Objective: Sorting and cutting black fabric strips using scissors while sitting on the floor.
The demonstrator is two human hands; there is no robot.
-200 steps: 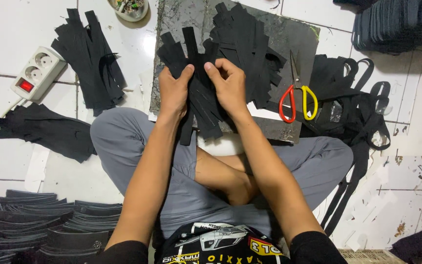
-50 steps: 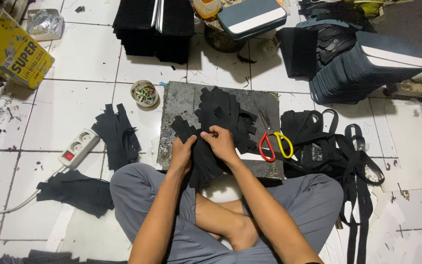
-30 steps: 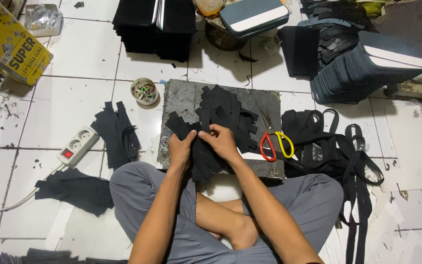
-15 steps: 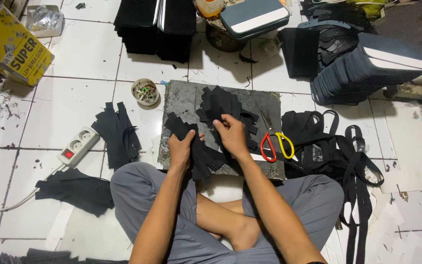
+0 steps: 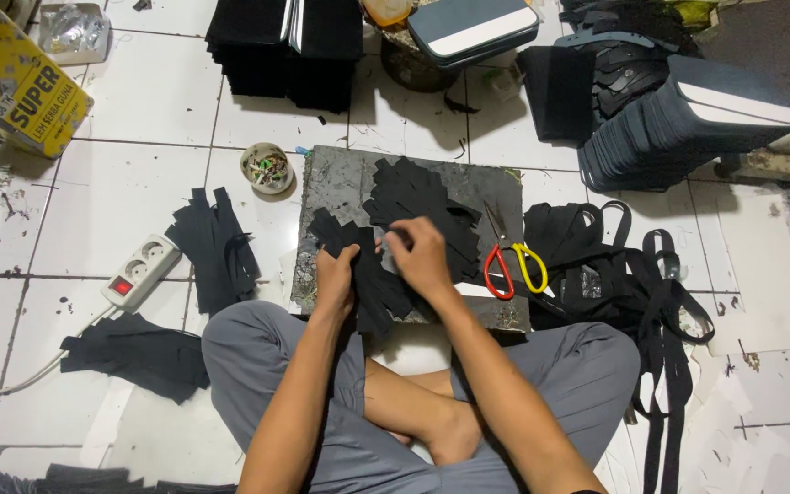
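Sorting looks partway through: the left hand (image 5: pixel 336 274) grips a bundle of black fabric strips (image 5: pixel 368 279) over the dark board (image 5: pixel 340 183), while the right hand (image 5: pixel 421 258) pinches one strip at the bundle's top; more strips lie fanned on the board, and further piles (image 5: pixel 217 247) wait on the floor. Against half a second ago, the right hand sits slightly lower

The yellow cardboard box (image 5: pixel 13 84) was cut off by the left edge. The hands (image 5: pixel 386 265) hid part of the black fabric strips (image 5: pixel 372 279). The small round dish's (image 5: pixel 267 167) contents were too small to tell.
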